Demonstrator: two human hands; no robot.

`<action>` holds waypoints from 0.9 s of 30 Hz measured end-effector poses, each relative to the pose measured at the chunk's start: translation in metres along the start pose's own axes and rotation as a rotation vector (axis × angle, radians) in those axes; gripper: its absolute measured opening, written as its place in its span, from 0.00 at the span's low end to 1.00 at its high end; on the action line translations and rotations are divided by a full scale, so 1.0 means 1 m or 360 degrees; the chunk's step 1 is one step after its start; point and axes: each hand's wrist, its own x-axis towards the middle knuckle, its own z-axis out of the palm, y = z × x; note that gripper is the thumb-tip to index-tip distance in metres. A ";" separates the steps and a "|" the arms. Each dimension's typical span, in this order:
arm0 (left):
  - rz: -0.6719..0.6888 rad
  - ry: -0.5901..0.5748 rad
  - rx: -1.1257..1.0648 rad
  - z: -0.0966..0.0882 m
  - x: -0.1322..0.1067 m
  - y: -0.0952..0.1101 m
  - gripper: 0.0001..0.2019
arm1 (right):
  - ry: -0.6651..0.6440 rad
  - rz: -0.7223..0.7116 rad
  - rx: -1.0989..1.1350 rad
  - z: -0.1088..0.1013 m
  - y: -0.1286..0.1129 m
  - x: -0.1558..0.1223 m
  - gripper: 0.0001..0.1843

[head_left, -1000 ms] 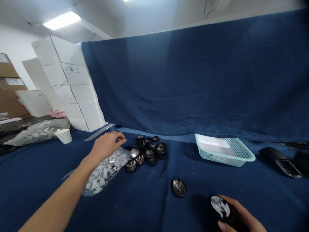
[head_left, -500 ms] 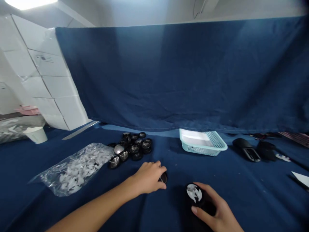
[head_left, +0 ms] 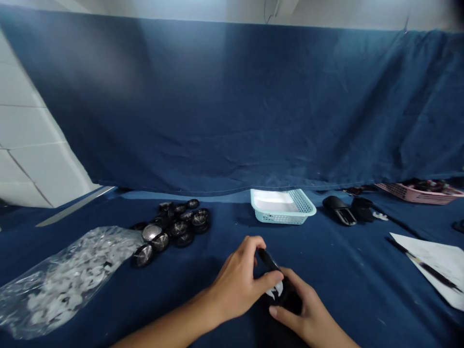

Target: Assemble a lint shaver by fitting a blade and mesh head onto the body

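The left grip (head_left: 237,278) is closed, thumb and fingertips pinching a dark flat piece (head_left: 267,258) seen edge-on, which looks like one of the discs on the worktop. The right grip (head_left: 300,307) is clamped as well, fingers curled round a black round piece (head_left: 279,292) with white petal-shaped bits on its face, partly hidden by the left thumb. The hands meet over it; whether the pinched piece touches it, I cannot tell.

Just ahead and to the left, on the blue-clothed worktop (head_left: 362,295), lies a loose heap of black discs (head_left: 159,241) with metallic faces. Beside it is a clear plastic bag (head_left: 61,285) holding many white pieces, so most of both lots remain unhandled. A pale-blue plastic basket (head_left: 282,208) stands ahead, white inside, with no disc visible in it. Further right are black objects with silver insets (head_left: 340,210), a pink basket (head_left: 416,194) and a white sheet (head_left: 435,261) bearing a black strip. A blue cloth (head_left: 232,106) hangs behind.
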 end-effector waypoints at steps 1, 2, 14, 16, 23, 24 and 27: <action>0.0014 0.0048 -0.0064 0.004 -0.001 -0.004 0.20 | -0.0004 -0.0009 0.0017 0.000 -0.002 0.001 0.29; 0.0043 0.0092 -0.0108 0.007 -0.002 -0.007 0.19 | -0.0017 -0.0019 0.0037 0.000 -0.003 0.001 0.29; 0.0093 -0.0428 0.0302 -0.005 -0.004 0.004 0.30 | 0.0030 0.0028 0.0045 0.006 0.008 0.005 0.36; 0.0068 -0.0482 0.0362 -0.009 -0.002 0.008 0.26 | 0.0054 0.0029 0.0073 0.008 0.008 0.005 0.37; 0.0004 -0.0578 0.0399 -0.019 0.003 0.016 0.26 | 0.0164 -0.0053 -0.0001 0.011 0.000 0.003 0.36; -0.0004 -0.0597 0.0413 -0.020 0.003 0.017 0.28 | 0.0170 -0.0067 -0.0036 0.012 0.000 0.003 0.35; 0.0003 -0.0663 0.0477 -0.023 0.002 0.019 0.28 | 0.0211 -0.0068 -0.0092 0.014 -0.002 0.000 0.36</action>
